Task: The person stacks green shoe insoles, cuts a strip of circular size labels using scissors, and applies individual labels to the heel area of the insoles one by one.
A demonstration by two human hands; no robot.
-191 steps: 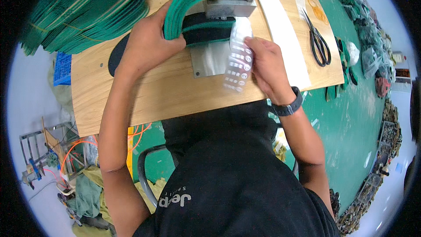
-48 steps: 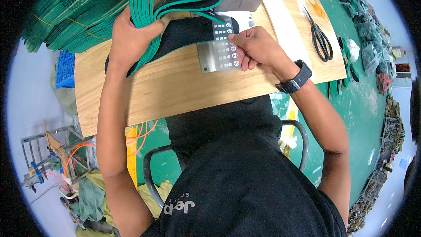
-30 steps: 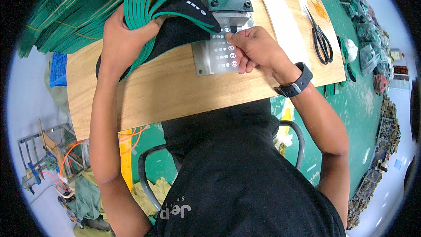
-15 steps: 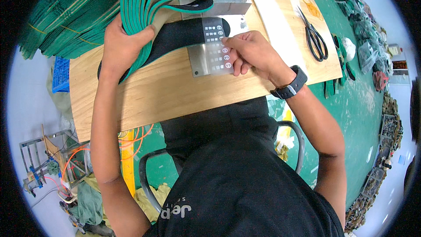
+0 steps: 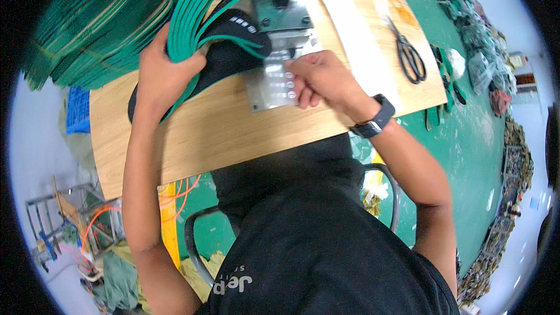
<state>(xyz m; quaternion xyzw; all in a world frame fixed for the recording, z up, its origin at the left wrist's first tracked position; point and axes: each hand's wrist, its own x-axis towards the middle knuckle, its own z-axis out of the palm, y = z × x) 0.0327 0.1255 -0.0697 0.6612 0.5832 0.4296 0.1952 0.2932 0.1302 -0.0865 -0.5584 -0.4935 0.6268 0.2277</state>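
Note:
My left hand [image 5: 166, 73] is closed round a fanned bundle of green-edged insoles [image 5: 195, 14]. Below the bundle, a black insole [image 5: 224, 64] stretches from my left wrist toward the press [image 5: 284, 14]. Small white printed marks show on a black insole face [image 5: 240, 22] beside the press. My right hand [image 5: 329, 81] pinches the edge of a clear film sheet [image 5: 277, 81] with rows of white marks, smeared by motion. The film lies over a metal plate [image 5: 259, 104] in front of the press; whether they touch I cannot tell.
Tall stacks of green insoles [image 5: 87, 29] fill the far left. Black-handled scissors [image 5: 411, 61] lie on the right of the wooden table [image 5: 204, 146], past a long white strip [image 5: 350, 29]. A blue crate [image 5: 79, 111] stands beyond the left edge.
The black insole has drawn back left off the plate, and white marks now show on a black insole face. The bundle has shifted with it. My right hand still pinches the film. The whole view has shifted slightly.

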